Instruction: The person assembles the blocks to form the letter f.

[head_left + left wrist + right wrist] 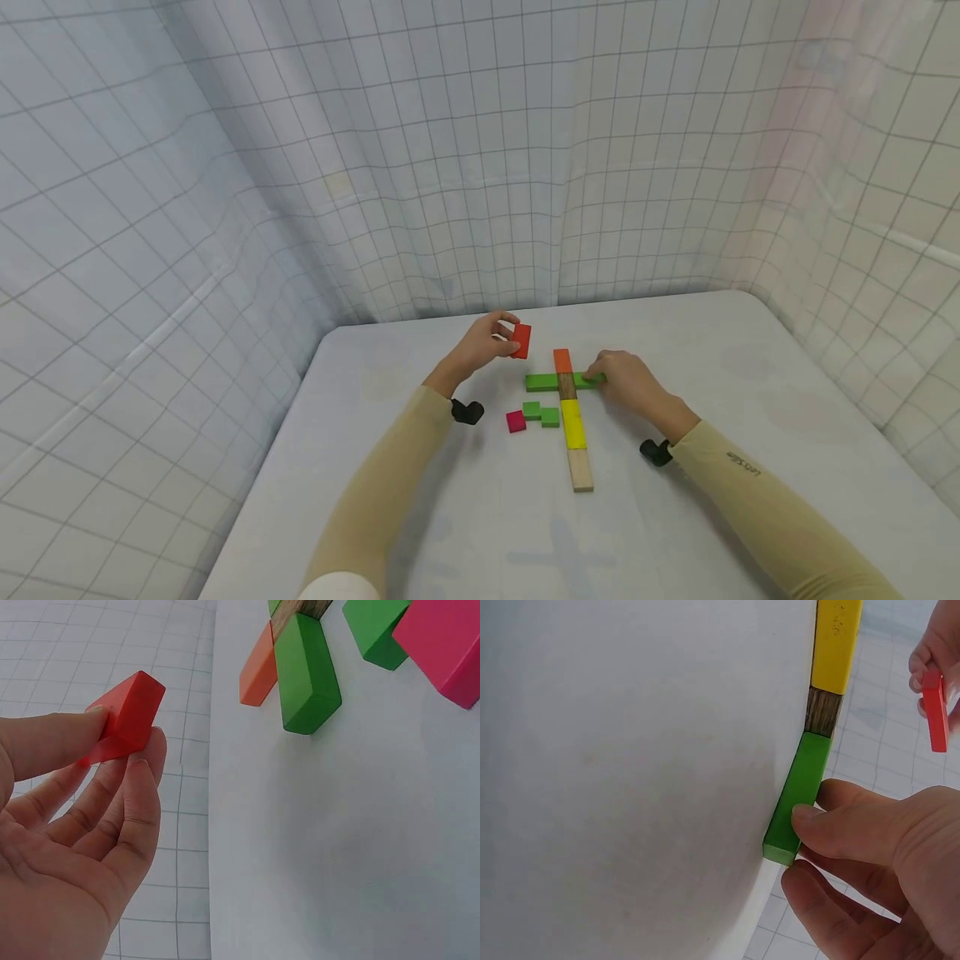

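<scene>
Grid-lined curtains (465,167) hang behind a white table (660,533), where an orange block (562,361), a brown block (566,386), a yellow block (573,424) and a pale block (580,470) make one line. Beside the brown block, the left green bar (542,383) points one way and the right green bar (579,382) the other. The right hand (628,383) pinches that right bar near its outer end; a light hold, pushed straight inward without twisting, should seat it flush and spare the line a nudge. The left hand (480,343) grips a red block (522,342) between thumb and fingers, above the table and left of the orange block. It is best carried high enough to miss its neighbours, then set down level, with fingers drawn away sideways so that none is trapped underneath
</scene>
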A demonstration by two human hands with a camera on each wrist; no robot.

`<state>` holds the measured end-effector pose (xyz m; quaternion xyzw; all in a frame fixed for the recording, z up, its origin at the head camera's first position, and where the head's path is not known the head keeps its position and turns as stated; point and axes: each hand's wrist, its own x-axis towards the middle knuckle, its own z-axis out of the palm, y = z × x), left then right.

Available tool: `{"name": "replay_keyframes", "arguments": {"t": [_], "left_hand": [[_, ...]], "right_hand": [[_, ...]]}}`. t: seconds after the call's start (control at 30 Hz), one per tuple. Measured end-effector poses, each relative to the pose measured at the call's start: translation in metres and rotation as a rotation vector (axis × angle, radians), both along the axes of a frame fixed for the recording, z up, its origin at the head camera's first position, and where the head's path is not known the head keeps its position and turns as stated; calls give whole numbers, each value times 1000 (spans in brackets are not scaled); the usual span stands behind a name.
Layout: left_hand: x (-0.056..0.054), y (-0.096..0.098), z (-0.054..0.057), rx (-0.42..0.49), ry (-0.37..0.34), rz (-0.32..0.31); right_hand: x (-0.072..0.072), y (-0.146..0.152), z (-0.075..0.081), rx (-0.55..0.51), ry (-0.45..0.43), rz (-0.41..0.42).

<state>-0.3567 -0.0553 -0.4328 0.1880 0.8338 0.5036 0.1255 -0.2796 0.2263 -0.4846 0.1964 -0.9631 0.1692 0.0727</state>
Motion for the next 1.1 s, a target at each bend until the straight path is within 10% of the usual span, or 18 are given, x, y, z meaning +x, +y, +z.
{"name": "replay_keyframes", "arguments": {"t": [1.1], "left_hand": [[-38, 56, -16, 7, 52, 42]], "right_hand": [[-6, 2, -3, 22, -34, -5]]}}
